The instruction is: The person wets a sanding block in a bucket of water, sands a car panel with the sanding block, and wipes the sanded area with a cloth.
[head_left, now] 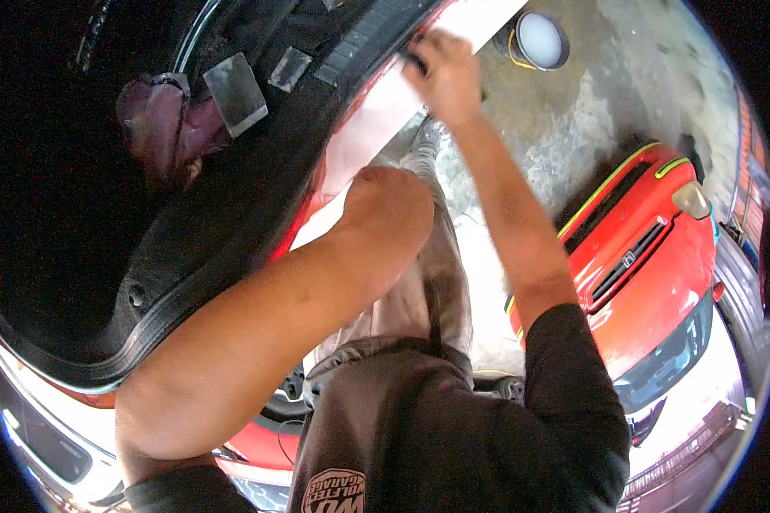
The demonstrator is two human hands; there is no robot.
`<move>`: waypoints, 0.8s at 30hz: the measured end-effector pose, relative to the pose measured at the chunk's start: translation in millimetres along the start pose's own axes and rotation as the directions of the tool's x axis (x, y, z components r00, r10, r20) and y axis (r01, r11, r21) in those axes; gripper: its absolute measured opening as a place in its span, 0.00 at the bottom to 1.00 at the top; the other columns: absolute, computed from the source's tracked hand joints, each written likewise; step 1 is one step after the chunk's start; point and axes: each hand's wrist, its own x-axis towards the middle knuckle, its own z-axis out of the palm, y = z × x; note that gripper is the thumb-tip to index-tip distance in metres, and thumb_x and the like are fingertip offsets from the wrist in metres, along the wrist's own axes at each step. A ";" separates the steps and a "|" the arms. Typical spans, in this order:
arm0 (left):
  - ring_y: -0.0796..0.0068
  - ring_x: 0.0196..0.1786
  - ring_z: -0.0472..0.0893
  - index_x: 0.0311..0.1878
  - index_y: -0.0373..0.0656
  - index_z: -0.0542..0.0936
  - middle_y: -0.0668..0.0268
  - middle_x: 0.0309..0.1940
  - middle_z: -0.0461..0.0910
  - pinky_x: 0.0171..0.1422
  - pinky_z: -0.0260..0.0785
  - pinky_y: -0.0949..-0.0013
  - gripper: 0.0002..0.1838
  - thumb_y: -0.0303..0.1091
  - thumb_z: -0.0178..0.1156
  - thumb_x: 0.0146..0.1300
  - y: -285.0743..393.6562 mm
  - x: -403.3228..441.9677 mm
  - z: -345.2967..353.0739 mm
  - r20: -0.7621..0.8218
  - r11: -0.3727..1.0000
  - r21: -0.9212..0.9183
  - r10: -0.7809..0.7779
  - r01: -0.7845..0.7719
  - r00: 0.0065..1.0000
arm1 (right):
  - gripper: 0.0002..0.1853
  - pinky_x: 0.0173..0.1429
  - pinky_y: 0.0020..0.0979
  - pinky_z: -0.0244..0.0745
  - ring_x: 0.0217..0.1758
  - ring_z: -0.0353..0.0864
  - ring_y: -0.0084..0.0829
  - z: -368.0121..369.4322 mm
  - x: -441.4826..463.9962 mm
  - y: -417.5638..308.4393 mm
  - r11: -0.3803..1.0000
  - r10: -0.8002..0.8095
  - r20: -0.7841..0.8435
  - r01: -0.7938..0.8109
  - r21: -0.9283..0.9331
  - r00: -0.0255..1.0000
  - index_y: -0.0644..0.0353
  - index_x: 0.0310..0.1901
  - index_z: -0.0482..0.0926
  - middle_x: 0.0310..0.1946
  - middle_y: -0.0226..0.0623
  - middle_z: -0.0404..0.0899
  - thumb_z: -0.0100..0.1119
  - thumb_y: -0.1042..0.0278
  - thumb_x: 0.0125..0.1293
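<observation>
My right hand (447,79) is at the top, fingers bent round a small black object (417,63) at the edge of the car's pale, glossy panel (376,120). Motion smears this hand, and the object's kind is not clear. Lower down, my left hand (392,198) is bent at the wrist beside the same panel. Only its back shows; the fingers are hidden beneath it. To the left lies the car's open black compartment (222,197), edged by a dark rubber seal (141,342).
Inside the compartment are a maroon cloth-like bundle (167,120), a grey rectangular block (235,94) and a smaller grey piece (291,68). A bucket (565,53) of whitish liquid stands on the stained concrete floor (607,103). A red car (650,256) is parked at right.
</observation>
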 end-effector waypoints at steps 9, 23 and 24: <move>0.54 0.36 0.91 0.34 0.37 0.89 0.50 0.32 0.89 0.41 0.85 0.50 0.10 0.31 0.60 0.61 -0.4 -1.2 5.2 0.029 0.999 0.031 0.036 -0.037 0.999 | 0.16 0.60 0.50 0.74 0.59 0.78 0.50 3.1 -14.5 -10.3 0.999 -0.016 0.039 0.014 0.046 0.999 0.54 0.46 0.86 0.57 0.43 0.81 0.73 0.65 0.54; 0.54 0.40 0.91 0.40 0.35 0.87 0.48 0.36 0.88 0.41 0.85 0.55 0.11 0.28 0.58 0.61 4.9 6.8 -1.6 -0.158 0.969 -0.109 0.201 -0.220 0.967 | 0.14 0.67 0.52 0.71 0.64 0.75 0.50 29.7 -65.9 -89.2 0.985 0.010 0.096 -0.027 0.171 0.995 0.54 0.43 0.86 0.60 0.42 0.78 0.73 0.64 0.55; 0.54 0.40 0.91 0.41 0.35 0.87 0.47 0.36 0.88 0.41 0.85 0.55 0.11 0.28 0.58 0.61 3.5 5.5 1.4 -0.177 0.968 -0.080 0.219 -0.236 0.959 | 0.14 0.66 0.53 0.71 0.64 0.74 0.50 38.8 -73.1 -82.8 0.982 -0.055 0.122 0.031 0.186 0.991 0.53 0.43 0.86 0.60 0.43 0.77 0.72 0.63 0.55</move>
